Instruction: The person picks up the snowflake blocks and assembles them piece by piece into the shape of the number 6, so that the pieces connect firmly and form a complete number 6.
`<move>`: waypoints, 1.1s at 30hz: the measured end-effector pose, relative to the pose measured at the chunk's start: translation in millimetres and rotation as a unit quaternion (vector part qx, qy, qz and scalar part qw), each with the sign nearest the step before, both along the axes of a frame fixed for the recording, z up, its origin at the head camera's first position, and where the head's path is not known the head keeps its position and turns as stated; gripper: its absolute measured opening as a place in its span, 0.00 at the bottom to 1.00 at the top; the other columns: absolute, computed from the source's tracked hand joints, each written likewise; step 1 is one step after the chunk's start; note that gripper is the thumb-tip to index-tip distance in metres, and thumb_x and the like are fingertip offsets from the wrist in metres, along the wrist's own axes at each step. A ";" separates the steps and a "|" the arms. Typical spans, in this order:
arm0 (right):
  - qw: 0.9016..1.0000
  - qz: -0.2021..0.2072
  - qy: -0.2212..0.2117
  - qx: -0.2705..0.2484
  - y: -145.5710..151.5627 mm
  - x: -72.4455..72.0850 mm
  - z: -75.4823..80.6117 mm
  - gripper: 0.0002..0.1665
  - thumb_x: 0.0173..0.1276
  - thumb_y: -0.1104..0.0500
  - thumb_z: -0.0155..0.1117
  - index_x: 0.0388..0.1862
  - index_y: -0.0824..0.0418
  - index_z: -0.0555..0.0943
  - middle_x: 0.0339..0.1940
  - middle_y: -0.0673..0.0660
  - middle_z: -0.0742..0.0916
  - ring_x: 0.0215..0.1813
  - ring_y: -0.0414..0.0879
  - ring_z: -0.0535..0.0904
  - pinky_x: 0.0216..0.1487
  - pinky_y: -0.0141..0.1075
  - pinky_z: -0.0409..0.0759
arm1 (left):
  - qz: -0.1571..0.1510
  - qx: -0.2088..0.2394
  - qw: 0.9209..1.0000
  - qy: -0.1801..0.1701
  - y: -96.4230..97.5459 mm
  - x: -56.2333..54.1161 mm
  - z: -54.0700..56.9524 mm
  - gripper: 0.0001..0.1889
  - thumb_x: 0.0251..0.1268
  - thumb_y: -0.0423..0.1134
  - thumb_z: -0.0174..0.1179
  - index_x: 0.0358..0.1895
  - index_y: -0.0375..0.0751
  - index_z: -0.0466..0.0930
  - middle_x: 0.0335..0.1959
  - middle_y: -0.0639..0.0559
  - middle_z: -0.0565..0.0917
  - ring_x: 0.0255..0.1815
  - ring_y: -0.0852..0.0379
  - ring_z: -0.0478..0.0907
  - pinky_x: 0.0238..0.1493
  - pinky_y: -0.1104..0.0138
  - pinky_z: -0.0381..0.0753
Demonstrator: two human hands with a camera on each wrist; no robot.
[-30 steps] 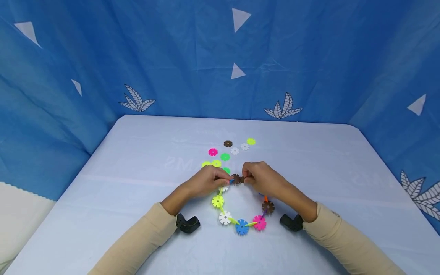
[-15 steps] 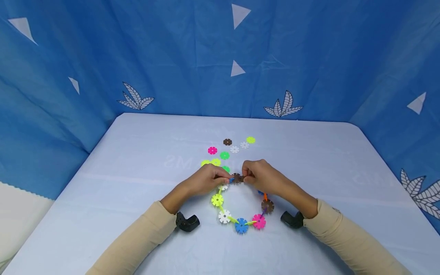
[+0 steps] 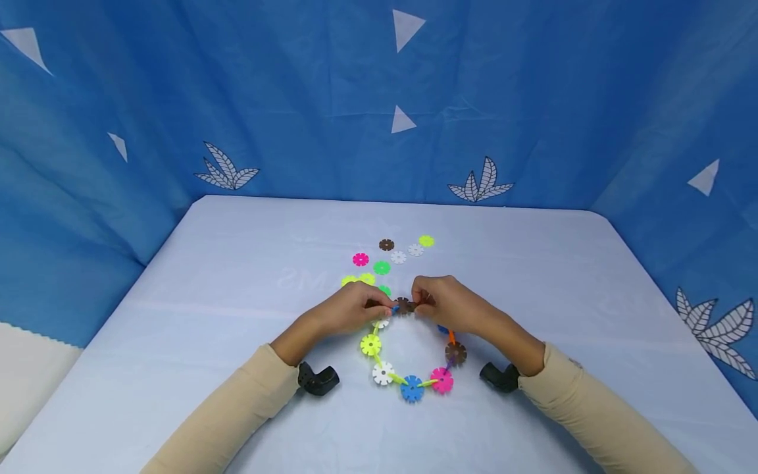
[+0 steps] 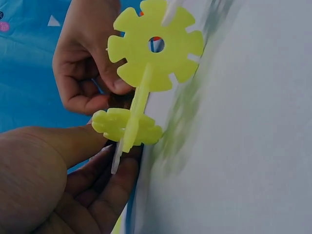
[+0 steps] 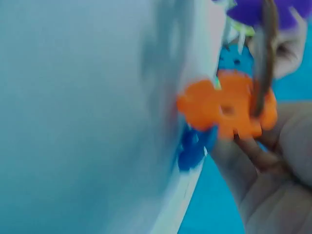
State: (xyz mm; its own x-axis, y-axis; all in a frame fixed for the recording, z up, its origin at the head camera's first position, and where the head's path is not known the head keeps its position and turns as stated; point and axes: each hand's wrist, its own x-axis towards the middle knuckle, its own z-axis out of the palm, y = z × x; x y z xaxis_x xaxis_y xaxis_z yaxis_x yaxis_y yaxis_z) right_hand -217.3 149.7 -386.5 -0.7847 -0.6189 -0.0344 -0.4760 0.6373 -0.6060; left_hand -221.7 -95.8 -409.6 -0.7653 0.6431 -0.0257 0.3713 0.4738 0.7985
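A ring of slotted plastic discs joined edge to edge lies between the hands in the head view, with yellow [image 3: 370, 345], white [image 3: 383, 373] and pink [image 3: 441, 380] discs among them. At its far side my left hand [image 3: 355, 307] pinches a small blue disc [image 3: 395, 309] between thumb and finger. Touching that blue piece is an upright brown disc [image 3: 403, 305]. My right hand [image 3: 447, 303] pinches another brown disc on its right, mostly hidden by the fingers. A large yellow disc [image 4: 158, 70] fills the left wrist view; an orange disc [image 5: 209, 107] looks blurred in the right wrist view.
Several loose discs lie beyond the hands, including pink [image 3: 360, 259], green [image 3: 381, 268] and brown [image 3: 386, 245] ones. Black wrist devices [image 3: 318, 380] sit at both cuffs. A blue curtain [image 3: 331, 99] hangs behind the white table [image 3: 249, 250].
The head view has shifted slightly, so the scene sits a little farther left. Both hands keep their pinch on the same discs, with hardly any movement.
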 end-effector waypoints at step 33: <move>0.950 -0.083 -0.281 -0.111 49.8 5.0 -9.8 0.09 0.73 0.64 0.64 0.48 0.68 0.79 0.32 0.60 0.83 0.33 0.51 0.80 0.37 0.38 0.83 | -0.002 0.017 1.000 -0.007 -2.0 4.7 -1.7 0.11 0.73 0.34 0.62 0.54 0.39 0.86 0.43 0.58 0.85 0.41 0.60 0.78 0.45 0.66 0.79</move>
